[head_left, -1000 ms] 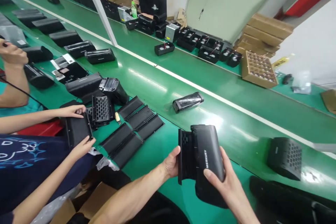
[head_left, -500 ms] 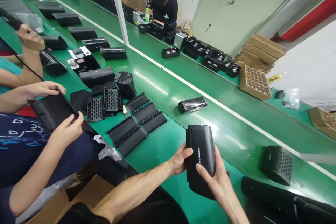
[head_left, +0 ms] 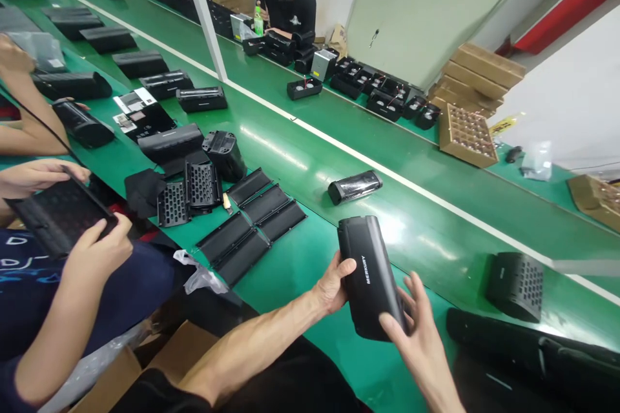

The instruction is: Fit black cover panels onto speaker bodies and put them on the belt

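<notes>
Casing (head_left: 369,300) sits pinched by left fingers (head_left: 345,268), right fingers (head_left: 420,293) spread, 5 panels (head_left: 266,204) nearby

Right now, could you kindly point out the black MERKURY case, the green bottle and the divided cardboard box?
Black MERKURY case (head_left: 372,290): head view, on its lettered face.
Green bottle (head_left: 258,23): head view, on its body.
Divided cardboard box (head_left: 458,148): head view, on its near wall.

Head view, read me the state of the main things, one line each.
MERKURY casing: held at a tilt, back hidden
Left hand: gripping the casing's left side
Right hand: loosely spread at its lower right
Black panels: laid out side by side
Green bottle: upright
Door: shut
Partitioned box: open, filled
Cartons: stacked
</notes>
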`<state>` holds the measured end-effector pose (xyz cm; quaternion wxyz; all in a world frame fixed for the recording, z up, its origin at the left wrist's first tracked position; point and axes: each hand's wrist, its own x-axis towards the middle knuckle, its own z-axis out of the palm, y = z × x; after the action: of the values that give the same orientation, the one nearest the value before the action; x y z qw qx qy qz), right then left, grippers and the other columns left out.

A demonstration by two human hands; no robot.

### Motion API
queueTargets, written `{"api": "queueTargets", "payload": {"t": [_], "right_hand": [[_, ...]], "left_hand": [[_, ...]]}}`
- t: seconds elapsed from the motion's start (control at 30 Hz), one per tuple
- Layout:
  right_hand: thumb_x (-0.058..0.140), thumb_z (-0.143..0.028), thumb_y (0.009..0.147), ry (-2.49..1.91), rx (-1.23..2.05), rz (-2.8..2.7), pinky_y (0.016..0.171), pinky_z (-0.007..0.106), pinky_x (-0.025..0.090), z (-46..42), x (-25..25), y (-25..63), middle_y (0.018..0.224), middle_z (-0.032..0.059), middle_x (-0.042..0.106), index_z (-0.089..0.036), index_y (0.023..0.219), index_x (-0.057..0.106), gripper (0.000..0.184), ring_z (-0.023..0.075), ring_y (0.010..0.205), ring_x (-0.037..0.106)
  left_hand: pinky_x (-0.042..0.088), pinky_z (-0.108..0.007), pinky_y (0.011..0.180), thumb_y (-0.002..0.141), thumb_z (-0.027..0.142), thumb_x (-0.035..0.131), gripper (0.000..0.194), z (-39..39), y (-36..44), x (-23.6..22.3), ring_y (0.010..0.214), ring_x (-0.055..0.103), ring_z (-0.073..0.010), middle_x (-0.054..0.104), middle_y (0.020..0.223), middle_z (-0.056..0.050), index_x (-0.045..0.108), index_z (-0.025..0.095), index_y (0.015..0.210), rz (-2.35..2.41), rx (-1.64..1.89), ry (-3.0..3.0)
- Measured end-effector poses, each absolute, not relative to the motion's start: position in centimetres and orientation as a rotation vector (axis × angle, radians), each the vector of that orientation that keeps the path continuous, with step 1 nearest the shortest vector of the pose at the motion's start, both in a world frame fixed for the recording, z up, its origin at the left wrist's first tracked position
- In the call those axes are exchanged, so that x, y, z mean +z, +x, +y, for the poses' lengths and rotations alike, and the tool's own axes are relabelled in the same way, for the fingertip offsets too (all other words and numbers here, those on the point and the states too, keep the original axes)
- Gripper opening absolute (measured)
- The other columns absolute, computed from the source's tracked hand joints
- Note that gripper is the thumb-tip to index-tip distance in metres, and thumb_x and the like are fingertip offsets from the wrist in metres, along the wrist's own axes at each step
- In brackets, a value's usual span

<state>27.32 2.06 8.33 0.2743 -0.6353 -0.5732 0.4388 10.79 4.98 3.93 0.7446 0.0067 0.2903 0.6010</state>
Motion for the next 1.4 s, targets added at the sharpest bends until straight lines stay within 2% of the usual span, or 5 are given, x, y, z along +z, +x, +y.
{"api": "queueTargets", "payload": {"t": [0.1,0.33,0.47,0.97,1.4], "right_hand": [[0.083,-0.056,0.077,-1.733,0.993,-1.283,0.114,0.058,0.044,-1.3,7.5,24.6,0.173,0.0169,0.012,-0.032,0.166,0.003,0.122,0.0416,0.155,0.029],[0.082,-0.067,0.068,-1.912,0.912,-1.195,0.093,0.047,0.051,-2.4,7.7,27.3,0.146,0.0178,0.047,-0.023,0.150,0.039,0.102,0.0394,0.118,0.057],[0.080,-0.071,0.065,-1.875,1.110,-1.201,0.091,0.045,0.048,-4.5,7.9,30.9,0.137,0.0146,0.052,-0.025,0.146,0.042,0.100,0.0363,0.110,0.059],[0.079,-0.067,0.074,-1.738,1.477,-1.101,0.109,0.050,0.043,-5.8,5.9,32.6,0.162,0.0134,0.039,-0.037,0.162,0.022,0.109,0.0378,0.138,0.048],[0.081,-0.060,0.076,-1.810,1.628,-0.927,0.112,0.048,0.039,-10.1,4.0,31.2,0.153,0.0104,0.051,-0.031,0.150,0.046,0.087,0.0356,0.137,0.049]], "left_hand": [[0.054,-0.043,0.093,0.063,0.051,0.094,0.070,4.9,12.1,3.6,0.100,0.069,-0.0293,0.075,0.108,-0.012,0.068,0.019,0.120,0.568,1.364,-0.023],[0.052,-0.047,0.093,0.062,0.062,0.090,0.091,4.9,8.2,2.4,0.113,0.065,-0.0344,0.067,0.129,-0.013,0.058,0.027,0.139,0.686,1.134,0.216],[0.033,-0.046,0.119,0.051,0.039,0.098,0.114,7.0,2.1,2.6,0.143,0.045,-0.0369,0.052,0.154,-0.008,0.048,0.034,0.153,0.737,0.927,0.639],[0.042,-0.040,0.100,0.054,0.036,0.091,0.097,3.1,2.3,1.6,0.115,0.053,-0.0306,0.053,0.133,-0.007,0.050,0.028,0.143,0.812,0.842,0.719],[0.044,-0.035,0.096,0.062,0.033,0.086,0.076,-3.0,1.5,1.4,0.108,0.057,-0.0276,0.063,0.116,-0.005,0.059,0.025,0.132,1.096,0.687,0.433]]}}
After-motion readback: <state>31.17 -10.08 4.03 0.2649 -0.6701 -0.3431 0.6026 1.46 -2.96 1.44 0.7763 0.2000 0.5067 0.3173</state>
